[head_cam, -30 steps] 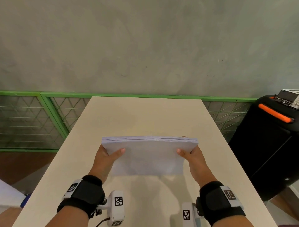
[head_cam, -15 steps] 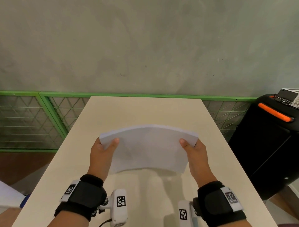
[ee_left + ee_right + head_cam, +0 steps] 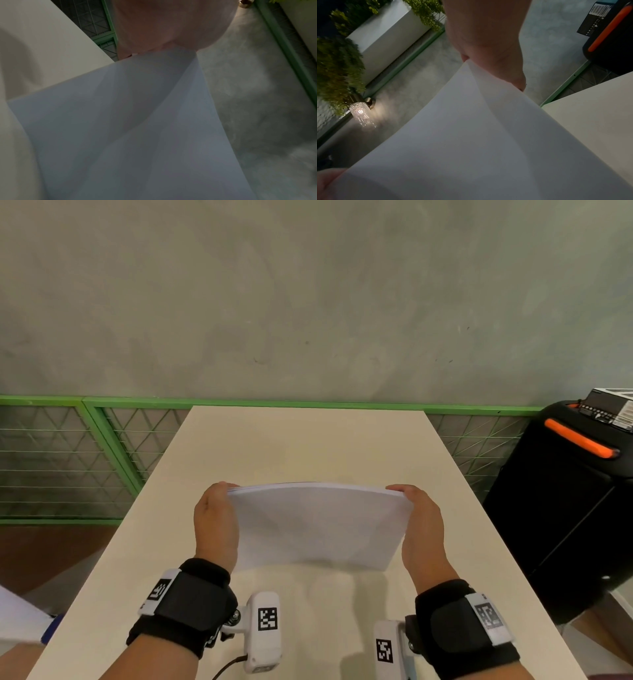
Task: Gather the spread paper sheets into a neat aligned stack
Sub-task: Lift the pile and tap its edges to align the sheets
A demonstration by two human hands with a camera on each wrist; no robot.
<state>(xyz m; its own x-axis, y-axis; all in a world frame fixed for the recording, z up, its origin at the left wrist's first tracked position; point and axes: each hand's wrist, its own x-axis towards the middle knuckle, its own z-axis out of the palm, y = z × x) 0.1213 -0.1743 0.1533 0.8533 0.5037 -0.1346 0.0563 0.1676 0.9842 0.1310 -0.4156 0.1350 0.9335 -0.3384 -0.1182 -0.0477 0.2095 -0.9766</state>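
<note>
A stack of white paper sheets [image 3: 318, 525] stands on its lower edge on the beige table [image 3: 308, 446], leaning toward me and bowed slightly upward. My left hand [image 3: 215, 518] holds the stack's left side, with its fingertips curled over the top left corner. My right hand [image 3: 423, 525] holds the right side the same way, with its fingers over the top right corner. In the left wrist view the paper sheets [image 3: 137, 135] fill the frame below the left hand [image 3: 171, 24]. The right wrist view shows the sheets [image 3: 471, 142] under the right hand [image 3: 488, 33].
A black case with an orange handle [image 3: 582, 443] stands right of the table. A green-framed wire fence [image 3: 68, 457] runs behind and to the left. The grey wall [image 3: 308, 302] rises beyond the far table edge.
The stack has been tipped up from a flatter hold onto its lower edge. Both hands slid from thumbs-on-top grips to clasping the side edges at the top corners.
</note>
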